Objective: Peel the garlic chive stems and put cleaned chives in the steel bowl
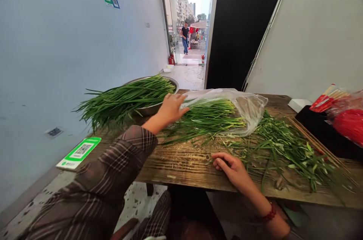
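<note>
My left hand [171,109] reaches over the table with its fingers spread, between two heaps of garlic chives, and I see nothing in it. Long chives [127,96] fill a metal basin [176,84] at the left, their leaves hanging over its side. Just right of this hand, a bundle of chives [212,113] lies partly in a clear plastic bag [251,109]. Near the front edge, my right hand [231,167] is low over the wood, its fingers curled in with the thumb close to them; no held thing shows.
Loose chive trimmings [286,143] cover the right side of the wooden table [181,164]. Beyond them stands a black box [317,122] with red-wrapped chopsticks [326,98] and a red plastic bag [350,124]. A green code sign [81,151] is at the left. A person [185,38] is outside the glass door.
</note>
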A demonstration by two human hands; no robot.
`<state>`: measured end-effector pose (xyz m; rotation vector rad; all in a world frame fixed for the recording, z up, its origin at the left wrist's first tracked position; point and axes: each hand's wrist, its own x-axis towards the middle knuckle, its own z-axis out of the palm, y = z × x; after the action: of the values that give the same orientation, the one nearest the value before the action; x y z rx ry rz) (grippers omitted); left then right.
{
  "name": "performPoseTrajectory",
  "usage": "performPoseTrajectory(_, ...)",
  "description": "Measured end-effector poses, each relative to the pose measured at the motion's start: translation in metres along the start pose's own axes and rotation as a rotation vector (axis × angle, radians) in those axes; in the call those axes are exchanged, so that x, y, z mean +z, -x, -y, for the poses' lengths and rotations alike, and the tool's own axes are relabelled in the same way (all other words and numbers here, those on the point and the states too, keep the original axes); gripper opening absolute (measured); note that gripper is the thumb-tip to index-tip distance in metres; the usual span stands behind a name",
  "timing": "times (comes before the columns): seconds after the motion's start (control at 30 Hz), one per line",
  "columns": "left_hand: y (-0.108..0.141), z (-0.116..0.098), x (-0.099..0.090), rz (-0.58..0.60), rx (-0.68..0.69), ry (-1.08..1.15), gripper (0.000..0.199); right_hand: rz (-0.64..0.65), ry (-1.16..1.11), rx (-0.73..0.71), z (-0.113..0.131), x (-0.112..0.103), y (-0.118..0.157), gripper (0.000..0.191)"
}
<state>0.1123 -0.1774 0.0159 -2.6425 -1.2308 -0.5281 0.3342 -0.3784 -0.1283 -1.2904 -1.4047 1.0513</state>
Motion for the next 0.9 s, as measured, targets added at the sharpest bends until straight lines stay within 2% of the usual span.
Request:
performPoseTrajectory(0.1, 0.021, -0.034, 0.019, 0.027, 0.068, 0.178, 0.053, 0.026, -0.036, -0.018, 0.016, -0.012, 0.003, 0.031)
performPoseTrajectory(0.17, 0.031, -0.048, 0.03, 0.012, 0.072, 0.326, 0.051, 0.015, -0.019, -0.067, 0.037, -0.031, 0.002, 0.027)
performPoseTrajectory(0.23, 0.035, -0.057, 0.04, -0.017, 0.025, 0.491, 0.048, -0.091, 0.016, -0.17, 0.06, -0.057, -0.006, 0.023)
performPoseTrajectory(0.33, 0.031, -0.065, 0.054, -0.039, -0.109, 0.689, 0.047, -0.403, -0.022, -0.318, 0.083, -0.1, -0.03, 0.021)
performPoseTrajectory(0.4, 0.026, -0.072, 0.061, -0.054, -0.175, 0.788, 0.046, -0.596, -0.094, -0.366, 0.085, -0.122, -0.053, 0.022)
performPoseTrajectory(0.47, 0.02, -0.08, 0.067, -0.079, -0.213, 0.875, 0.045, -0.684, -0.087, -0.351, 0.076, -0.134, -0.078, 0.023)
performPoseTrajectory(0.57, 0.014, -0.091, 0.075, -0.123, -0.27, 0.959, 0.043, -0.607, 0.022, -0.278, 0.051, -0.135, -0.115, 0.026)
performPoseTrajectory(0.67, 0.012, -0.095, 0.083, -0.194, -0.347, 0.991, 0.04, -0.489, 0.177, -0.257, 0.025, -0.129, -0.138, 0.028)
performPoseTrajectory(0.77, 0.012, -0.095, 0.091, -0.269, -0.393, 0.983, 0.035, -0.429, 0.403, -0.279, 0.008, -0.13, -0.143, 0.029)
performPoseTrajectory(0.9, 0.014, -0.096, 0.097, -0.247, -0.376, 0.969, 0.032, -0.28, 0.719, -0.347, -0.001, -0.142, -0.132, 0.024)
